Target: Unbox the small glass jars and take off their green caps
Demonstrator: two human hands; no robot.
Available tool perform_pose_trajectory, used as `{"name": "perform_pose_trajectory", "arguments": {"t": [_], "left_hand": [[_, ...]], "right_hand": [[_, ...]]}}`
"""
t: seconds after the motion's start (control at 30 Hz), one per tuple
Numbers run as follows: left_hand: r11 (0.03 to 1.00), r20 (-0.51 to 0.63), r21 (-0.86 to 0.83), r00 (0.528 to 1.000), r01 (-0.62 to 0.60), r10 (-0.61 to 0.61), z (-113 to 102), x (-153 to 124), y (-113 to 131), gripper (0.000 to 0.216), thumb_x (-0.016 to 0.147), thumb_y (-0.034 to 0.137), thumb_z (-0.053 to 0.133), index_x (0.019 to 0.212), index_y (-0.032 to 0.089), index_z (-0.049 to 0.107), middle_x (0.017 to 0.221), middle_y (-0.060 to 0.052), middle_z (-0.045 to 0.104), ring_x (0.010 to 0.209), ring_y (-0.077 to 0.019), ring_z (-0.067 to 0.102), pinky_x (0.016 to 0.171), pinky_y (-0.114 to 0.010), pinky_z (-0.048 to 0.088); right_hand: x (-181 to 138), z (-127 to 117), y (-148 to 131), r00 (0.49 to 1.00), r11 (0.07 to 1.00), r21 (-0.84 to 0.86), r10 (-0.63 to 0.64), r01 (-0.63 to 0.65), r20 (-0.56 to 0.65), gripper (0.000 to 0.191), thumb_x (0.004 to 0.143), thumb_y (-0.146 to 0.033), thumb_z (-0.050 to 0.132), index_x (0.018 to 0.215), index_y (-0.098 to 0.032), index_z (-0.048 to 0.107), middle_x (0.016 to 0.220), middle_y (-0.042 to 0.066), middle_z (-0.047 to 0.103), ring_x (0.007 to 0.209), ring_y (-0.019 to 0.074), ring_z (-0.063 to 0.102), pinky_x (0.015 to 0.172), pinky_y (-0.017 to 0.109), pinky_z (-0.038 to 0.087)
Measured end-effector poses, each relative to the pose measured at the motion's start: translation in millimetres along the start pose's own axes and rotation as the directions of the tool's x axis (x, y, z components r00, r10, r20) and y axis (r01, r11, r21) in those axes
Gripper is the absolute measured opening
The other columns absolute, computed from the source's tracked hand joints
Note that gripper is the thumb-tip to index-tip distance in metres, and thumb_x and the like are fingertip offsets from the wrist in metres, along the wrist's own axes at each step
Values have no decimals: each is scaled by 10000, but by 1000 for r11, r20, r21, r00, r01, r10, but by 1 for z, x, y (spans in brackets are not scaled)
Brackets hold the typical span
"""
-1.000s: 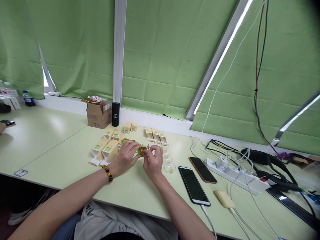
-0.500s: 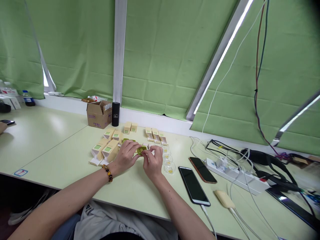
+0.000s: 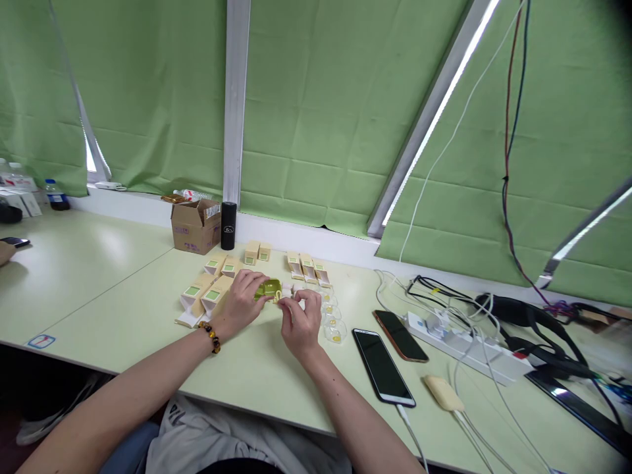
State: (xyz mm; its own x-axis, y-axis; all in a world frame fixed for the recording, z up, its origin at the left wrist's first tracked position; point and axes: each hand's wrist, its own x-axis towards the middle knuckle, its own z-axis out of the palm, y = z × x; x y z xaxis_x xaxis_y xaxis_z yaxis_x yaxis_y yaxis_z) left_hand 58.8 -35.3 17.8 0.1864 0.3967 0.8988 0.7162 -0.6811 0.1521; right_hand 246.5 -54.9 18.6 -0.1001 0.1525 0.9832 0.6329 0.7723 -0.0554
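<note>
Between the thumb and fingers of my left hand is a small glossy green case, tilted so that its hollow side shows. My right hand pinches a small pale-yellow looped piece right beside the case; its exact kind is too small to tell. Just right of my right hand stand several clear plastic cups with yellow bits in them. Beige cartons with green labels lie left of my left hand, partly hidden by it. Small pinkish items show behind the fingers.
More small cartons stand toward the back. A cardboard box and a black cylinder are at the wall. To the right lie a white-framed phone, a second phone, a power strip and tangled cables.
My left hand has shifted slightly left with the green case, which is now turned to show its hollow. My right hand has drawn slightly apart from it, the yellow piece now showing at its fingertips.
</note>
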Motion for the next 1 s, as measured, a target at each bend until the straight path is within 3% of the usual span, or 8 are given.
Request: {"name": "perform_pose_trajectory", "arguments": {"t": [0.3, 0.57, 0.73, 1.0], "left_hand": [[996, -53, 29, 996, 79, -77, -1, 4, -4, 395, 963, 278, 691, 1346, 223, 611, 1219, -108, 697, 1154, -299, 590, 1023, -500, 522], [987, -98, 17, 983, 160, -157, 0, 6, -8, 388, 975, 293, 676, 1347, 213, 604, 1220, -97, 716, 1130, -284, 607, 999, -468, 522], [980, -90, -4, 976, 198, -197, -1, 8, -7, 279, 995, 369, 659, 1232, 221, 656, 1142, -84, 737, 1069, -277, 612, 968, -474, 524], [970, -82, -76, 968, 230, -236, -1, 9, -2, 214, 996, 409, 646, 1110, 238, 706, 1043, -98, 735, 1013, -287, 625, 914, -519, 524]], "right_hand": [[-5, 4, 7, 998, 998, -20, 54, -53, 24, 166, 952, -85, 607, 923, -221, 700, 917, 66, 542, 931, 234, 532, 809, 385, 484], [-14, 14, 16, 976, 993, -65, 112, -101, 185, 155, 950, -105, 635, 896, -221, 724, 944, 67, 602, 993, 244, 511, 858, 376, 460], [-24, 25, 23, 931, 977, -195, 152, -90, 332, 176, 897, -72, 675, 828, -220, 744, 1021, 69, 621, 1050, 250, 475, 910, 396, 398], [-38, 34, 25, 811, 942, -335, 214, -24, 544, 138, 876, -112, 704, 803, -203, 777, 1062, 94, 639, 1102, 274, 440, 968, 431, 337]]}}
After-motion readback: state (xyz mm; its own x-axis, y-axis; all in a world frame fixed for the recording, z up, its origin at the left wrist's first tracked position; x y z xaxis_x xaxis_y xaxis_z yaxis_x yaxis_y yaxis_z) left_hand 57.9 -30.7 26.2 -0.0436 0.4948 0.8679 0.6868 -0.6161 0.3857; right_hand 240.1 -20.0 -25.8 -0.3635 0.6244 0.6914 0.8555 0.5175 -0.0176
